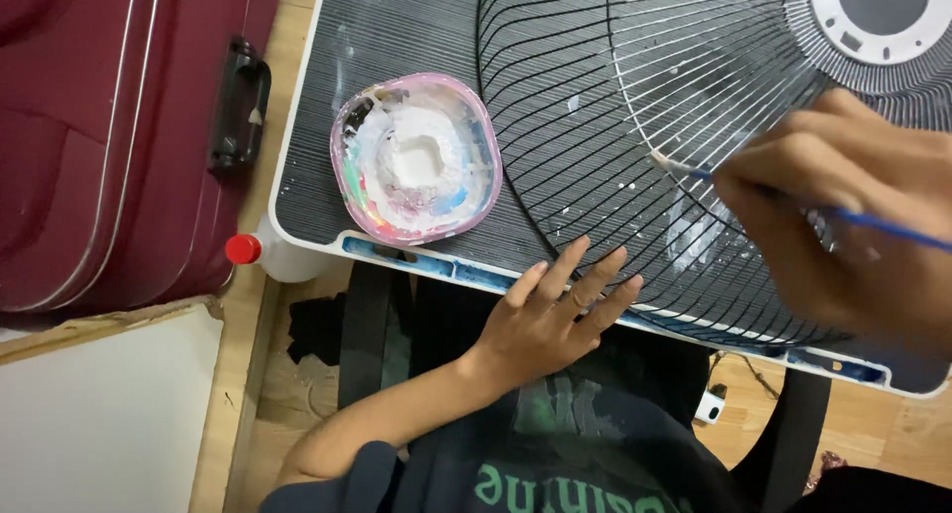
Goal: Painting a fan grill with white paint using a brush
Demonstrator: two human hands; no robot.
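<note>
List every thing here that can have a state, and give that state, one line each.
fan grille: lying flat on the table, some wires painted white, most black.
paintbrush: held, tip on a grille wire.
right hand: gripping the paintbrush.
left hand: flat, fingers spread, on the grille's edge.
paint bowl: open, white paint inside, smeared with colours.
bottle: lying on its side, red cap on.
suitcase: closed.
</note>
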